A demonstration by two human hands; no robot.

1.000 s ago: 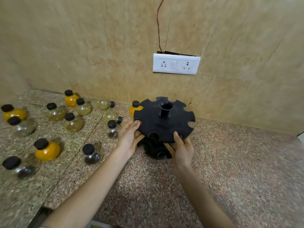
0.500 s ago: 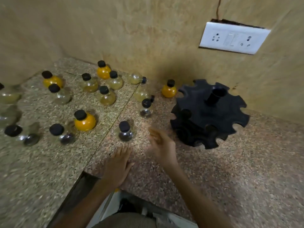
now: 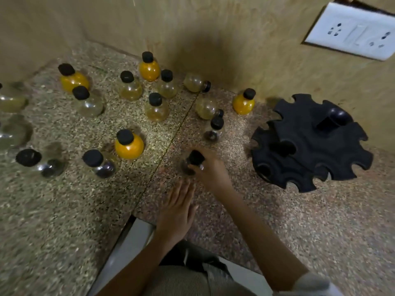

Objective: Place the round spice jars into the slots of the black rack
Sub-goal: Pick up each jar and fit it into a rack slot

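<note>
My right hand [image 3: 210,167] grips a small round glass jar with dark contents and a black cap [image 3: 192,162] that stands on the granite counter [image 3: 277,221]. My left hand [image 3: 178,208] rests flat on the counter just in front of it, fingers straight. The black round rack [image 3: 312,142], with notched slots around its rim and a centre post, stands empty at the right, near the wall. Several round jars with black caps stand to the left: an orange one [image 3: 129,144], a dark one [image 3: 99,164], another dark one [image 3: 214,129] and an orange one [image 3: 243,102] near the rack.
A white socket plate [image 3: 352,32] sits on the tan wall at the upper right. Two pale jars lie on their sides [image 3: 196,83] near the wall. The counter's front edge runs below my left hand, with an inner corner there.
My right hand has reached forward and taken hold of the dark jar. My left hand lies flat on the counter. A second ago both hands were on the rack. The view has tilted down.
</note>
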